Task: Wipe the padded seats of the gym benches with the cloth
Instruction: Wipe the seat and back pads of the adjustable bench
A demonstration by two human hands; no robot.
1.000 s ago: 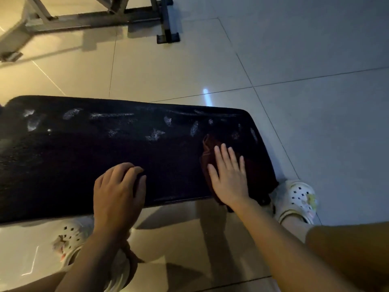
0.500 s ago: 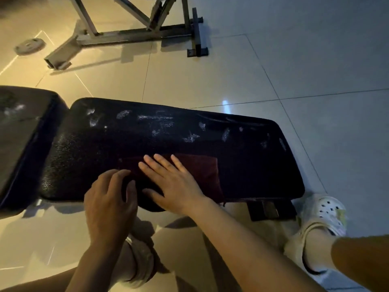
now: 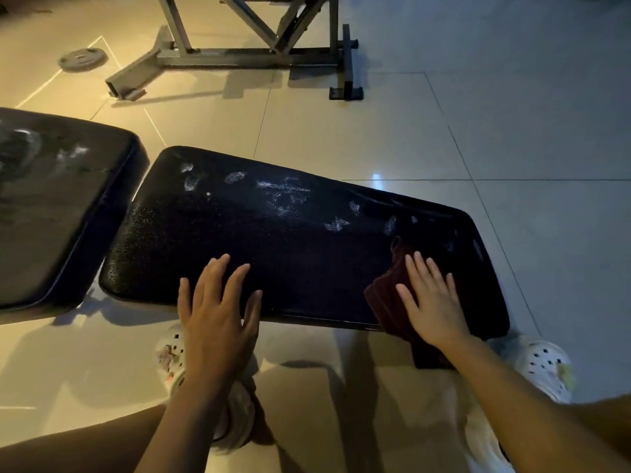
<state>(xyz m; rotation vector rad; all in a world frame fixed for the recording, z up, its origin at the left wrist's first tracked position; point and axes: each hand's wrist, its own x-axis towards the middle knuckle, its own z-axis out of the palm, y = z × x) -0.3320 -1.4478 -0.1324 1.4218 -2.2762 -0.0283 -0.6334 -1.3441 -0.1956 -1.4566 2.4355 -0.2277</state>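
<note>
Pale glossy floor tiles (image 3: pixel 341 138) lie under a long black textured padded seat (image 3: pixel 290 240), with a second black pad (image 3: pixel 51 206) just beside its left end and a grey steel bench frame (image 3: pixel 246 46) farther back near a round weight plate (image 3: pixel 83 59). A dark maroon folded cloth (image 3: pixel 386 295) lies near the seat's right end, overhanging its near edge. The person's right hand (image 3: pixel 433 302) presses flat on the cloth with fingers straight and slightly spread. The left hand (image 3: pixel 218 302) rests spread on the near edge of the seat, apparently bracing it and holding nothing.

Whitish smears (image 3: pixel 286 196) run along the far edge of the seat, while the near half looks darker and cleaner, so the wiping seems partly done. To do it well, the palm should stay flat with even pressure, and the next strokes should reach the far edge in overlapping passes, end to end. Refolding the cloth to a clean face would likely avoid spreading residue. The neighbouring pad looks smeared as well.
</note>
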